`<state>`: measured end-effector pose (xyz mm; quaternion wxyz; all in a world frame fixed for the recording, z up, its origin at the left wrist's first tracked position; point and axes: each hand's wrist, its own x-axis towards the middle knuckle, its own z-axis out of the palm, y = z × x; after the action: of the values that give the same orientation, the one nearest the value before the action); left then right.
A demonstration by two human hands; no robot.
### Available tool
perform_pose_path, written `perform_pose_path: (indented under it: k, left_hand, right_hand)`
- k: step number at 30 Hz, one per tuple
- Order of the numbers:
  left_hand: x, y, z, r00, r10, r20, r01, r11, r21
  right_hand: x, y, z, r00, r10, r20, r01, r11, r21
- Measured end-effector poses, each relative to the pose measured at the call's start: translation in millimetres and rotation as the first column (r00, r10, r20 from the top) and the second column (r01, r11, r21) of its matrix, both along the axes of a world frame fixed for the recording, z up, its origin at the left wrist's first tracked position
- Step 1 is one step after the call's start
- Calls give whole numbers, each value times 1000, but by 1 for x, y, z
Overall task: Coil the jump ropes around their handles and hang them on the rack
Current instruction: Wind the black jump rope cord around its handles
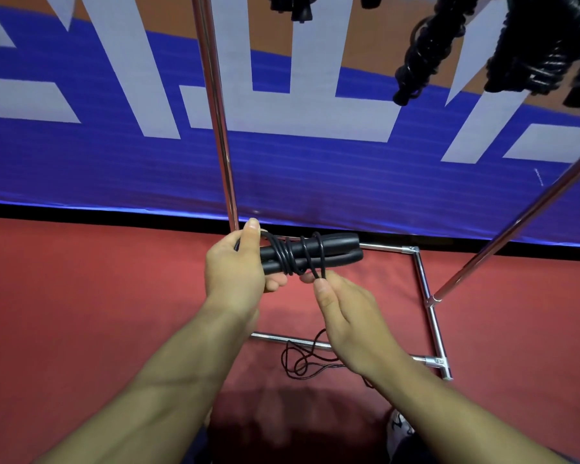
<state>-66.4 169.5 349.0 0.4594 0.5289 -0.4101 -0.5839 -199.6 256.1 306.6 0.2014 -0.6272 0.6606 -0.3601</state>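
Head view shows me two smooth black handles (315, 254) lying side by side, long axis left-right, blunt ends pointing right. My left hand (238, 266) grips their left ends; my right hand (344, 316) pinches the thin glossy cord (317, 262) looped round them.

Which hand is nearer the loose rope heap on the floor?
Right. The right hand sits almost directly above the loose rope; the left hand grips the handles farther up-left.

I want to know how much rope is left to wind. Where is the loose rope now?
In the head view, the loose rope lies tangled on the red floor below the right hand, across the rack's near base bar.
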Motion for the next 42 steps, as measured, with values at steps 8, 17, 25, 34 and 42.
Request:
perform_pose_path:
  k: [8,17,25,34,42]
  left_hand:
    - [-2,5,6,996,-66,54,69,996,-54]
    - [-8,12,9,996,-92,-5,92,995,27]
    - [-9,15,3,960,-13,280,61,985,-163]
    - [-12,12,7,963,76,259,-17,975,-222]
    - [-13,6,0,947,158,280,-70,951,-301]
  right_hand:
    - [-2,-2,3,998,51,32,-51,999,2]
    - [11,-7,16,575,-95,813,45,995,85]
    - [15,-2,22,539,-174,824,145,983,113]
    - [24,-1,31,515,-208,831,88,978,190]
    - [18,4,35,694,-96,714,13,993,121]
